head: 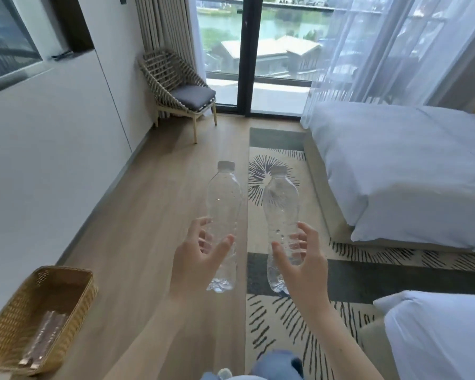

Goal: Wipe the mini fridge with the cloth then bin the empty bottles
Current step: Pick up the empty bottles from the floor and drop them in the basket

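I hold two clear empty plastic bottles upright in front of me, both with their caps on. My left hand (196, 259) grips the left bottle (224, 204) around its lower half, thumb in front and fingers behind. My right hand (303, 259) grips the right bottle (281, 204) the same way. The two bottles stand side by side and apart, above the wooden floor. A woven wicker basket (74, 297) sits at the lower left with a few small wrapped items inside. No mini fridge or cloth shows in this view.
A white wall runs along the left. A wicker chair (181, 89) with a grey cushion stands by the glass balcony door. A white bed (406, 165) fills the right, a patterned rug (285, 311) lies beside it, and another white bed corner (436, 333) is at lower right.
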A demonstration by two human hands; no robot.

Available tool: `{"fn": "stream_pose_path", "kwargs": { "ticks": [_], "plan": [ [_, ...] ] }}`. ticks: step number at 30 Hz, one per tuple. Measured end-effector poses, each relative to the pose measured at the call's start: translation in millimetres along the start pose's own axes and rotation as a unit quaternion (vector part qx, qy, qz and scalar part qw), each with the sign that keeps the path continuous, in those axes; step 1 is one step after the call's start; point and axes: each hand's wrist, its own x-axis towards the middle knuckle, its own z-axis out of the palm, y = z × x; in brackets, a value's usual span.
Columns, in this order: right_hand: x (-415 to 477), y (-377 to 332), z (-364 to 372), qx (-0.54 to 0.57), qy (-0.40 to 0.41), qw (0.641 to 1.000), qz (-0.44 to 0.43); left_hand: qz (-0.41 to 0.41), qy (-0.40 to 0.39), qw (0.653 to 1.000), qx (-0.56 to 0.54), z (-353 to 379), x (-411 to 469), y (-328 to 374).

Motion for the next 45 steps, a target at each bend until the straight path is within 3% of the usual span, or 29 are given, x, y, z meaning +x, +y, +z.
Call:
{"fn": "stream_pose_path", "kwargs": {
  "ticks": [8,14,18,22,29,33,40,45],
  "plan": [
    [153.2,23.6,122.2,0.003,-0.082,0.997,-0.015,-0.07,0.065,0.995,0.005,2.3,149.8,-43.4],
    [287.6,35.1,241.1,0.041,-0.183,0.981,-0.058,-0.132,0.17,0.977,-0.001,-6.8,269.2,-78.1],
    [362.0,7.3,321.2,0.07,-0.273,0.955,-0.096,-0.175,0.266,0.948,-0.014,-32.8,331.6,-79.9],
    [396.1,-26.1,402.7,0.094,-0.39,0.906,-0.138,-0.216,0.364,0.906,-0.01,-64.5,360.3,-96.6],
    [358.8,-70.5,525.1,0.121,-0.55,0.81,-0.163,-0.291,0.525,0.798,-0.046,-116.5,337.0,-171.9],
    [308.3,-97.5,593.9,0.129,-0.613,0.761,-0.168,-0.33,0.566,0.754,-0.046,-162.4,313.4,-215.8],
    [212.2,-153.2,715.3,0.116,-0.668,0.72,-0.147,-0.375,0.569,0.732,-0.015,-272.6,283.1,-292.2],
    [152.0,-144.9,810.1,0.077,-0.699,0.698,-0.136,-0.405,0.554,0.727,-0.032,-334.2,276.0,-384.9]
  ]
}}
